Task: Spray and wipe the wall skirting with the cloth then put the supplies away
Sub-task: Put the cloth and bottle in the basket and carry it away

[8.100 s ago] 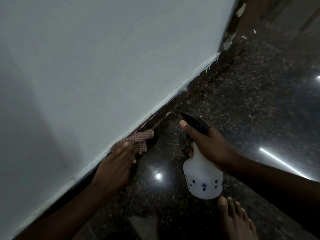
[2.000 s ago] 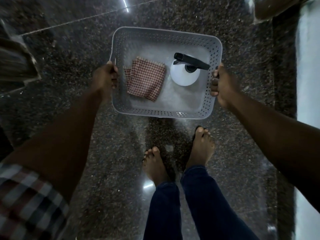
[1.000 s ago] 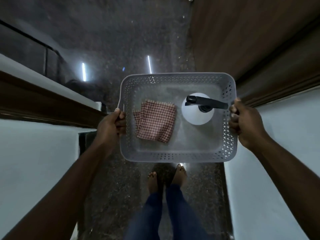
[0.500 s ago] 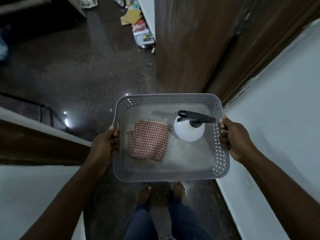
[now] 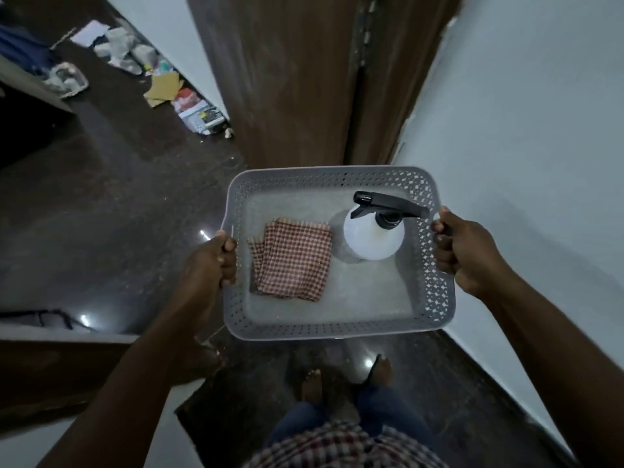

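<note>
Grey perforated plastic forms the basket point(image 5: 435, 292), the landmark for this scene, which the person carries level in front of the body above a dark polished floor point(image 5: 111, 211). The left hand point(image 5: 211, 261) is curled shut around the basket's left rim, and the right hand point(image 5: 462, 251) is clenched on its right rim, so the load hangs evenly between them.

Inside the basket, on its left half, lies one folded red-checked cloth point(image 5: 292, 261). On the right half, touching the cloth's upper right corner or very near it, stands one white spray bottle point(image 5: 369, 239) with a black trigger head that reaches toward the right rim.

The basket looks light but somewhat flexible, so gripping both short sides seems the sound hold. The bottle is probably the heaviest item and stands free, so it could tip or slide if the basket tilts; how full it is cannot be told. The cloth is soft and limp and should stay put.

Beyond the basket's far edge rises one brown wooden door point(image 5: 287, 79), with a pale wall point(image 5: 540, 130) to the basket's right. Wiping appears finished; only storing the supplies remains.
</note>
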